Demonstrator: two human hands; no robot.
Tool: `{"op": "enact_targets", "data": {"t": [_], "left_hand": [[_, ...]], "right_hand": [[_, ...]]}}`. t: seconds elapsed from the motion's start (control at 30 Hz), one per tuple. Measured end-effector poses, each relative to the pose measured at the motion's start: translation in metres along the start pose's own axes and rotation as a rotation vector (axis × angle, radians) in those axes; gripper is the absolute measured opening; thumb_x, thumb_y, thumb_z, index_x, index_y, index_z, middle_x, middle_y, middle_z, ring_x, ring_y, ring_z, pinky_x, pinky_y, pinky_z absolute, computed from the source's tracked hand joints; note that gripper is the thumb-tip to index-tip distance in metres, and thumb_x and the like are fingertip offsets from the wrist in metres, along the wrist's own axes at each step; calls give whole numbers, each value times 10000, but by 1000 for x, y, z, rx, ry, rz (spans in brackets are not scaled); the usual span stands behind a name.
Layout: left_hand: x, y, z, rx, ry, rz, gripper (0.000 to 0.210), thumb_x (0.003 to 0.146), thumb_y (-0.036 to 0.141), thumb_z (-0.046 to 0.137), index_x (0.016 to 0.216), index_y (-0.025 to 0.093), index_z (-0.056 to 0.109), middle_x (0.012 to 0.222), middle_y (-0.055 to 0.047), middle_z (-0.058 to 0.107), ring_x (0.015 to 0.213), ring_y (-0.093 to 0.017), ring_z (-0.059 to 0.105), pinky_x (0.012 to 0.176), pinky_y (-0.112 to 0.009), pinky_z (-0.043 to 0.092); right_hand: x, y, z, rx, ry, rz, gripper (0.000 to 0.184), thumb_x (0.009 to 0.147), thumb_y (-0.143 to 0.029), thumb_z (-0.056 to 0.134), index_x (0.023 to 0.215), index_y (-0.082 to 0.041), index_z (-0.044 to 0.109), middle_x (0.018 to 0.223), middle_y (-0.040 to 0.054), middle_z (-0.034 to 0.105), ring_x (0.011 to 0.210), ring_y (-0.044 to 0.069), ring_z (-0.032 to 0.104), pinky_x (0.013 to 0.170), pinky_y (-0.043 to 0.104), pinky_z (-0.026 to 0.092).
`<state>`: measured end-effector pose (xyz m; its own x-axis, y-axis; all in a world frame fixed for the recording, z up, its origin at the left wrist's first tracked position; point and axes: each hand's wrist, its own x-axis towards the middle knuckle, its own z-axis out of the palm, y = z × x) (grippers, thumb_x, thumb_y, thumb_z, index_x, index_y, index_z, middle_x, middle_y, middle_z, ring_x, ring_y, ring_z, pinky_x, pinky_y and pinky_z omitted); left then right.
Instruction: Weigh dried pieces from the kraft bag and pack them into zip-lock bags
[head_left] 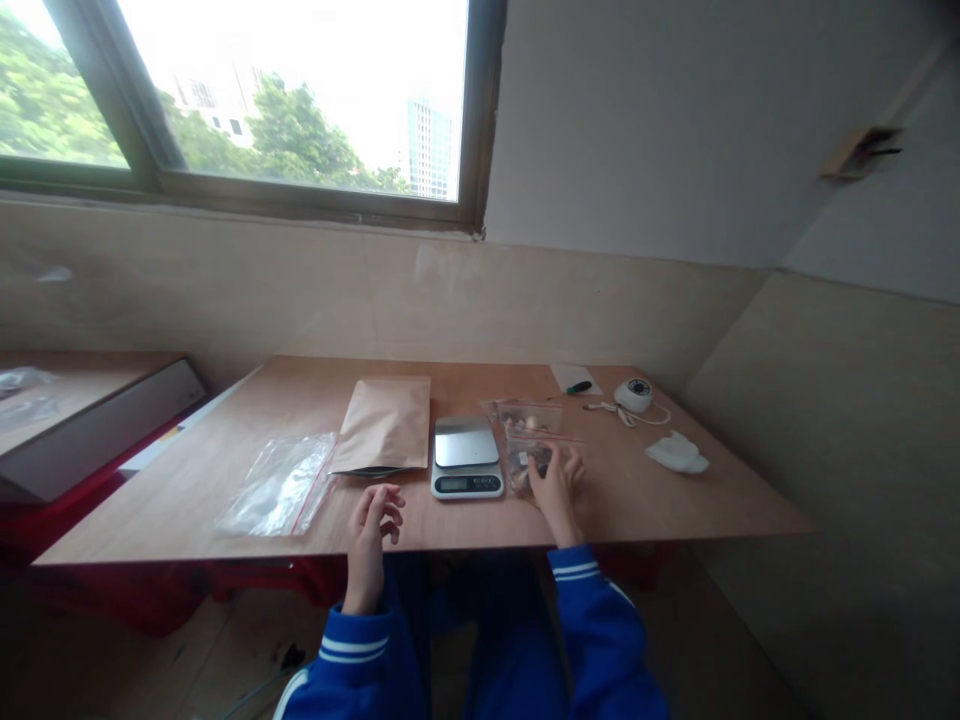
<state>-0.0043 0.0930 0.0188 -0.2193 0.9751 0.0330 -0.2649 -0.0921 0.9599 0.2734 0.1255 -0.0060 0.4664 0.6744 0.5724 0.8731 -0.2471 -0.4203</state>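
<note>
Right hand (556, 482) is down on the near zip bag (517, 458), just right of the kitchen scale (466, 458); thumb and fingers are bent over the dark contents, but can't tell whether they pinch the plastic or only rest on it. Left hand (371, 525) holds nothing: fingers loosely curled, clear of each other at the thumb, over the front of the surface (622, 505) near the lower edge of the kraft pouch (386, 425). Main risk: the near zip bag lies up against the second zip bag (531, 416), so a lift or drag could pull both. Can't read whether the red-lined seal is closed; if it isn't, a grab by the body rather than the top could tip small pieces out. Next risk is the scale: it sits tight between the pouch and the zip bags, so a sideways swipe could nudge it, and plastic lapping onto the steel plate would throw off any reading. Display is too small to read, so can't say if it's on or zeroed. Left side: the clear bags (277, 485) lie flat, close to the front edge; a sleeve catching the slick film could drag them off. White dome device (634, 395) and its cable sit well apart at the back right, low risk unless the right arm reaches wide and hooks the cable.
</note>
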Motion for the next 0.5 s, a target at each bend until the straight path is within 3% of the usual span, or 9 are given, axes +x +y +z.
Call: {"op": "enact_targets", "data": {"t": [0.23, 0.4, 0.5], "left_hand": [[1, -5, 1, 3, -10, -23, 333, 804, 494, 567, 859, 167, 597, 736, -2, 552, 549, -84, 468, 404, -161, 328], [1, -5, -1, 37, -10, -25, 322, 814, 489, 549, 861, 174, 596, 740, -1, 549, 564, -93, 467, 412, -168, 335], [5, -5, -8, 136, 8, 27, 298, 834, 462, 508, 873, 182, 602, 808, -22, 575, 642, -126, 507, 450, -196, 386]], "right_hand": [[39, -22, 23, -102, -333, 128, 415, 875, -355, 463, 1202, -105, 519, 1340, 244, 383, 1184, 388, 390, 904, 528, 355], [81, -37, 36, -78, -454, 117, 440, 911, -361, 392, 1240, -89, 497, 1366, 256, 384, 1242, 391, 373, 937, 547, 340], [87, -34, 29, -53, -493, 84, 452, 914, -397, 393, 1281, -147, 477, 1397, 213, 370, 1263, 366, 375, 961, 535, 338]]}}
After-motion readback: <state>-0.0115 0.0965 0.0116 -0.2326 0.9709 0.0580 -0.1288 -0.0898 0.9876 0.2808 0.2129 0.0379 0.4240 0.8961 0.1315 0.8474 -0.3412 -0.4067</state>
